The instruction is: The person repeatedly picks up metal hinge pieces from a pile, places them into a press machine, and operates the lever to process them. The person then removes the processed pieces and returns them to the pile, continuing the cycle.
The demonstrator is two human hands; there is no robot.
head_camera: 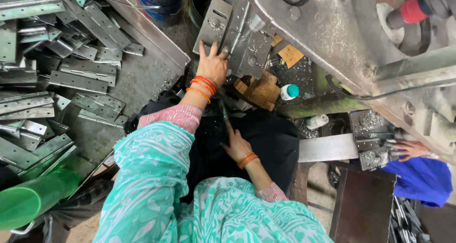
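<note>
Head view: left hand [212, 65] spread flat, fingers wide, pressing hinge [233, 32] under grey machine [332, 39]; right hand [236, 145] open, holding nothing, resting on black cloth [270, 138]; step judged: seating hinge; next move calls for steady alignment; hinge pile [57, 72] left; co-worker's hand [411, 149] right.
</note>
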